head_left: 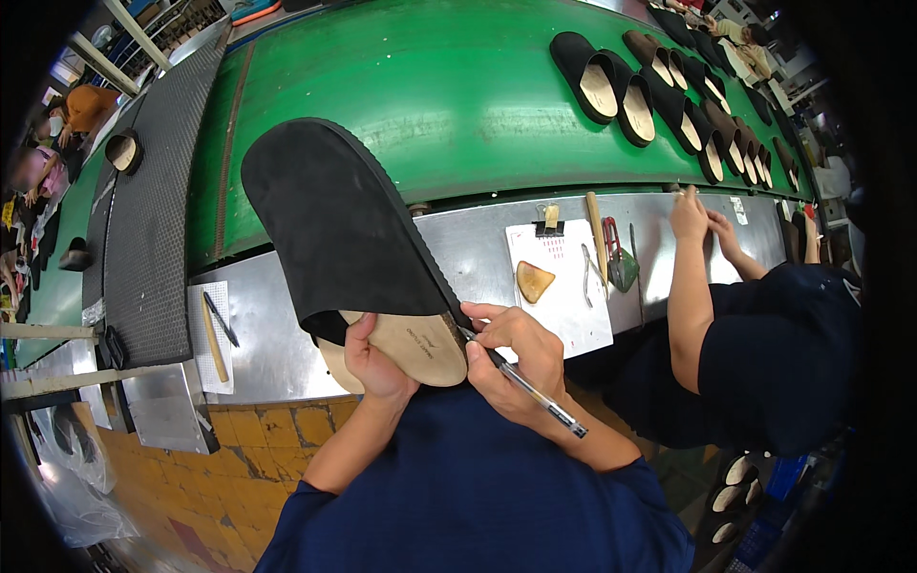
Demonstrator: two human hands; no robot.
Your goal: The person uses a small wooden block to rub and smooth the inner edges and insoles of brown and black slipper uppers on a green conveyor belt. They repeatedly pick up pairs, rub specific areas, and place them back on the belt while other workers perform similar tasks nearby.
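Green conveyor belt fills the far side of the field; a metal ledge runs along its near edge. Subject of the work: a black clog, held up in front of the person's body, toe pointing away over ledge and belt. Step in hand, as judged: pen work at the side of the heel. Next move, as judged, calls for a steady heel and light, controlled strokes along the edge. Appearance: broad closed upper, matte, suede-like, with faint pale smudges; dark ribbed sole rim along the right side; pale tan footbed bare at the heel, small dark print on it. A second footbed shows partly beneath, to the left; how it is supported cannot be told. Left hand clamped on the heel end, thumb over the footbed's edge, fingers hidden underneath. Right hand closed round a pen, clear barrel, dark front end, slanting up to the heel's right side. Whether its tip touches the edge or sits just beside it: cannot tell, fingers crowd the spot.
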